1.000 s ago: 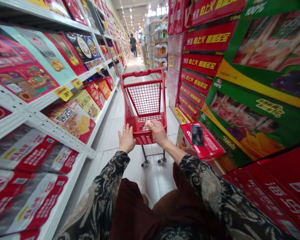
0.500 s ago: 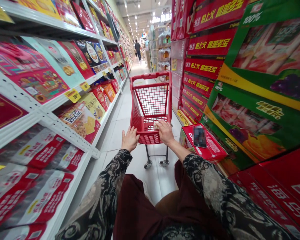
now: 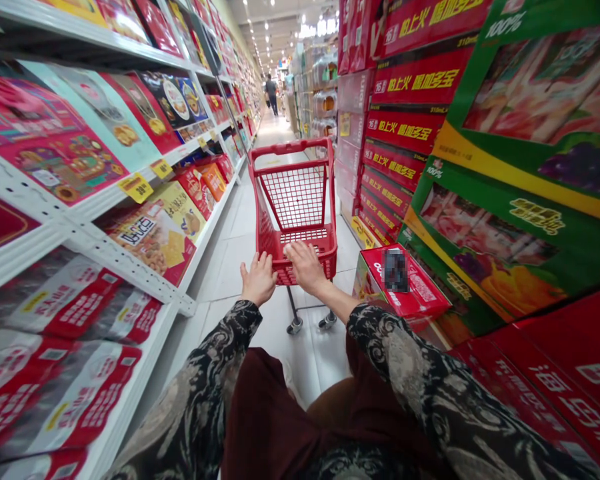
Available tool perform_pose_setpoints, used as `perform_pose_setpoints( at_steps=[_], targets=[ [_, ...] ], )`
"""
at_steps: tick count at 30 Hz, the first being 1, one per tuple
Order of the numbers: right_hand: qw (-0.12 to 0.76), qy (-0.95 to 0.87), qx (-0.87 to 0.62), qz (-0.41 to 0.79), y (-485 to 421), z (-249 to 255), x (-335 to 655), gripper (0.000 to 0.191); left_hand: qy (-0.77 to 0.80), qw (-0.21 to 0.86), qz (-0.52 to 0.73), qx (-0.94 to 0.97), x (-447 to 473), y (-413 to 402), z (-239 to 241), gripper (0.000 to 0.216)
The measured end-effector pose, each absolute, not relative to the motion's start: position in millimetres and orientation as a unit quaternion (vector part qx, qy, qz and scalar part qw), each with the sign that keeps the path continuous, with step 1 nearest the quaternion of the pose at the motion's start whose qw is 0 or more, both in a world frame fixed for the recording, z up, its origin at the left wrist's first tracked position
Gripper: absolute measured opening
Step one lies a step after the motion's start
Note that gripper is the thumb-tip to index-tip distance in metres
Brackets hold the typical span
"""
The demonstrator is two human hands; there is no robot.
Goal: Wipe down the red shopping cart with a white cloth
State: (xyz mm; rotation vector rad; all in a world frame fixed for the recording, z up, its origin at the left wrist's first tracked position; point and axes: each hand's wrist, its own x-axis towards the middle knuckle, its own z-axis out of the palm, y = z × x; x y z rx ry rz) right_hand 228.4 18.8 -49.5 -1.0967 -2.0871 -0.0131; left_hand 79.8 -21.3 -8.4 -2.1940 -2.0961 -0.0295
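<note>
Floor (image 3: 231, 230) separates shelf edge (image 3: 199, 253) from cart rim (image 3: 281, 265): there, left hand's (image 3: 259, 280) grip is spread, right hand's (image 3: 306, 268) unclear.

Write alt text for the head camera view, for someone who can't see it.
A person's left hand and right hand rest at the near rim of a red shopping cart in a store aisle. White shelves of packaged goods line the left side; stacked red cartons and green cartons line the right. Another person is farther down the aisle.

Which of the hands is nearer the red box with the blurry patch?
Right. The right hand, over the near edge of the cart, is left of the box; the left hand is farther left.
</note>
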Motion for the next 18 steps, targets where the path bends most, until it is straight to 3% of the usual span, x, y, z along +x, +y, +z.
perform_pose_setpoints(
  at_steps=[8,18],
  targets=[
    [0.356,-0.873,-0.331,-0.041,17.6,-58.8,241.0,0.041,-0.675,0.074,-0.012,-0.734,75.8,-30.3,-7.2,0.052],
    [0.385,-0.807,-0.447,-0.026,20.9,-63.2,285.4,0.051,-0.689,0.042,-0.023,-0.723,93.2,-23.6,-10.0,0.056]
  ],
)
